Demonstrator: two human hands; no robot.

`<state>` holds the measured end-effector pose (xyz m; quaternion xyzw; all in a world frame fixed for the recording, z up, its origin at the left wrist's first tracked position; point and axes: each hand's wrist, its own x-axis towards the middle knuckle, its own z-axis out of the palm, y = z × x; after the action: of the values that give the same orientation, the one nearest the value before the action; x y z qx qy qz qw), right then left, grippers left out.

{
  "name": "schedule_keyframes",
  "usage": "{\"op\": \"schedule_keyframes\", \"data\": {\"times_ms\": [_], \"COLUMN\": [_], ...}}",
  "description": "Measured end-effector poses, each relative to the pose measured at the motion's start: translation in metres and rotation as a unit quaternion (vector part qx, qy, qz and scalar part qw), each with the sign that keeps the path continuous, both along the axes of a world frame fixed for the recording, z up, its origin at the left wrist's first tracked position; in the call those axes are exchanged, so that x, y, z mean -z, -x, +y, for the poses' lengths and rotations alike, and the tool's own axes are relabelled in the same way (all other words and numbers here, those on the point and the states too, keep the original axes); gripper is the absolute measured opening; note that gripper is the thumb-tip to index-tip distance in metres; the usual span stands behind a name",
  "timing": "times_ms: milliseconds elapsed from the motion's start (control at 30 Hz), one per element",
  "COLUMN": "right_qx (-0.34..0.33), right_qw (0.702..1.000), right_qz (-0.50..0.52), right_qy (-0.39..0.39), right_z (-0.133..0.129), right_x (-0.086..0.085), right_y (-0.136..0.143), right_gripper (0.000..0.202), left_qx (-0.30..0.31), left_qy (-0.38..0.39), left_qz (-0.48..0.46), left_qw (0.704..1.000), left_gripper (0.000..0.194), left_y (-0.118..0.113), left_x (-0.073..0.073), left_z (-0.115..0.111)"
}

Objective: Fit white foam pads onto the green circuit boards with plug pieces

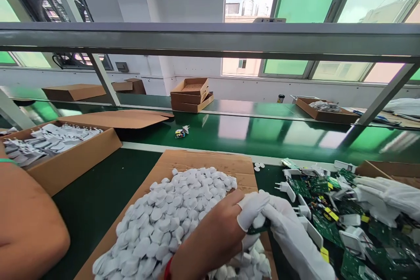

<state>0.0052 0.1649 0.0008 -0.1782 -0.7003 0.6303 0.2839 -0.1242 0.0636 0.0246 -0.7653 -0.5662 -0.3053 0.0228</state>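
My left hand (238, 214), with white covers on its fingertips and a red band at the wrist, is closed at a small green circuit board (259, 229). A white round piece (258, 220) shows against the board, between the fingers. My right hand (282, 221), in a white glove, is closed on the board from the other side. Fingers hide most of the board. Below and left of my hands, a large heap of white round pieces (157, 227) covers a cardboard sheet (210, 156).
At right lies a pile of green circuit boards with white plug housings (328, 210), with another white-gloved hand (380, 197) over it. A carton (82, 157) of white parts stands left, near another person's bare arm (33, 223). Several white discs (258, 166) lie beyond the sheet. A metal rail (210, 39) spans overhead.
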Motion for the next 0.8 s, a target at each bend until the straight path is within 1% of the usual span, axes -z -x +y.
{"op": "schedule_keyframes", "data": {"times_ms": [67, 100, 167, 233, 300, 433, 533, 633, 733, 800], "right_qx": [-0.025, -0.038, -0.067, -0.078, -0.07, -0.035, 0.019, 0.068, 0.08, 0.073], "right_qw": [0.999, 0.999, 0.997, 0.994, 0.994, 0.993, 0.989, 0.988, 0.994, 0.996], "right_qz": [-0.009, -0.019, -0.044, -0.07, -0.079, -0.072, -0.088, -0.095, -0.057, -0.045], "right_qy": [0.022, 0.025, 0.016, -0.011, -0.039, -0.089, -0.119, -0.103, -0.053, -0.038], "right_z": [0.001, 0.001, 0.001, -0.001, -0.003, -0.008, -0.011, -0.013, -0.008, -0.004], "right_x": [-0.002, -0.004, -0.008, -0.011, -0.011, -0.003, 0.005, 0.013, 0.019, 0.02], "right_y": [0.001, 0.002, 0.002, 0.002, 0.002, 0.005, 0.01, 0.014, 0.016, 0.015], "right_gripper": [0.041, 0.039, 0.033, 0.027, 0.022, 0.012, 0.015, 0.022, 0.026, 0.025], "left_qx": [0.001, 0.001, 0.002, 0.001, 0.0, -0.006, -0.021, -0.024, -0.024, -0.023], "left_qy": [0.013, 0.023, 0.045, 0.065, 0.078, 0.103, 0.1, 0.098, 0.079, 0.064], "left_qz": [-0.001, -0.006, -0.02, -0.028, -0.027, -0.014, 0.002, 0.026, 0.063, 0.062], "left_qw": [1.0, 1.0, 0.999, 0.998, 0.997, 0.995, 0.995, 0.995, 0.995, 0.996], "left_gripper": [0.01, 0.013, 0.025, 0.04, 0.045, 0.031, 0.028, 0.031, 0.036, 0.035], "left_y": [0.002, 0.004, 0.006, 0.008, 0.01, 0.01, 0.007, 0.002, -0.002, -0.003], "left_x": [-0.002, -0.003, -0.005, -0.007, -0.008, -0.006, -0.004, -0.005, -0.003, 0.0], "left_z": [0.0, -0.001, -0.002, -0.004, -0.005, -0.006, -0.005, -0.005, -0.004, -0.004]}}
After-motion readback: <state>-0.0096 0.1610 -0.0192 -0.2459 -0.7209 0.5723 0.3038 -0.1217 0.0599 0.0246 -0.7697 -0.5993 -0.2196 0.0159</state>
